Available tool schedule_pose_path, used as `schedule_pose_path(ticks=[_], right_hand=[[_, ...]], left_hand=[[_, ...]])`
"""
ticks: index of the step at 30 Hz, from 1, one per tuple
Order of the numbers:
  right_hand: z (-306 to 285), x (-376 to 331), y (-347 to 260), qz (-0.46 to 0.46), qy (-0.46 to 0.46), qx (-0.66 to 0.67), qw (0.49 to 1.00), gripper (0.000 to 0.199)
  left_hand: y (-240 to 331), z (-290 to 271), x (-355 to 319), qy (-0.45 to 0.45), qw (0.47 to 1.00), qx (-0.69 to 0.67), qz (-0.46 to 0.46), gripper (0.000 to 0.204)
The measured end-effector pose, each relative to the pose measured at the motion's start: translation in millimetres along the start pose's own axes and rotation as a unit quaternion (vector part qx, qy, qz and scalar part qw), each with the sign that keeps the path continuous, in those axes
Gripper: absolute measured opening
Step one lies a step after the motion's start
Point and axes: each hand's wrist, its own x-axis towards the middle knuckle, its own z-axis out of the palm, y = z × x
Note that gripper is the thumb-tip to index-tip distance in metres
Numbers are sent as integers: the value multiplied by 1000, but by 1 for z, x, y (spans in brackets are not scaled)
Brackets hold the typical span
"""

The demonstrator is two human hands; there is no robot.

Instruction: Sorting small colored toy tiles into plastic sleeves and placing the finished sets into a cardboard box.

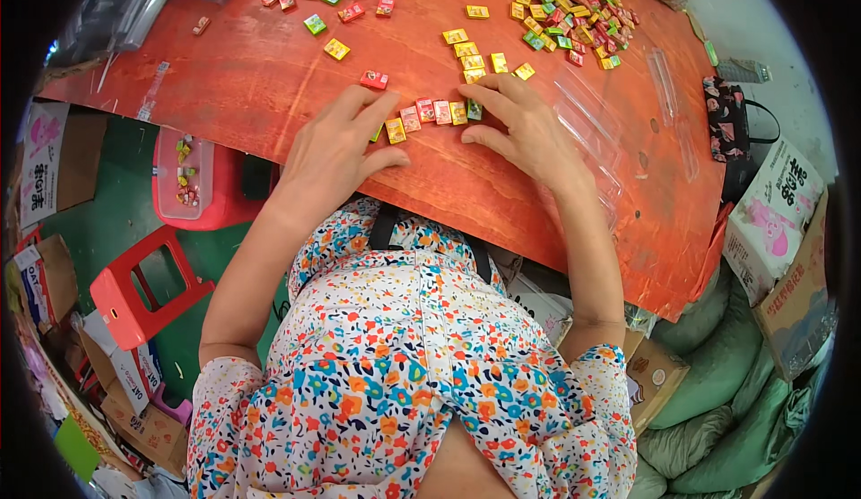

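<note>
A short row of small candy-sized boxes, red, pink, yellow and green, lies across the red table between my hands; a pink box is in it. My left hand is at the row's left end, thumb and fingers apart, close to a yellow box. At the other end, my right hand has its thumb and fingers spread around a green box, partly hidden by the fingers. Whether either hand touches the end boxes I cannot tell. Just beyond my left fingers lies a single red box.
Several yellow boxes form a column beyond my right hand. A heap of mixed boxes fills the far right. Clear plastic trays lie right of my right hand. A red stool stands at left below the table.
</note>
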Motion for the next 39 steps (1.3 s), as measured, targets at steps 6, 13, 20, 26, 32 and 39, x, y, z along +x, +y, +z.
schedule_pose_path(ticks=[6,13,20,26,32,39], right_hand=[[11,4,-2,6,-16,23,1000,46],[11,6,-16,14,21,-17,1000,40],[30,-5,-21,31,68,-77,994,26],[-8,-44,0,96,184,-119,971,27],[-51,-75,55,201,172,-173,949,29],[-55,-81,85,242,138,-150,949,31]], left_hand=[[-3,10,4,-2,1000,3,-7,50],[4,7,16,30,999,25,22,37],[11,12,19,17,999,38,3,27],[53,36,79,22,992,29,120,23],[79,90,163,-1,976,28,216,25],[76,115,193,-49,967,40,247,25]])
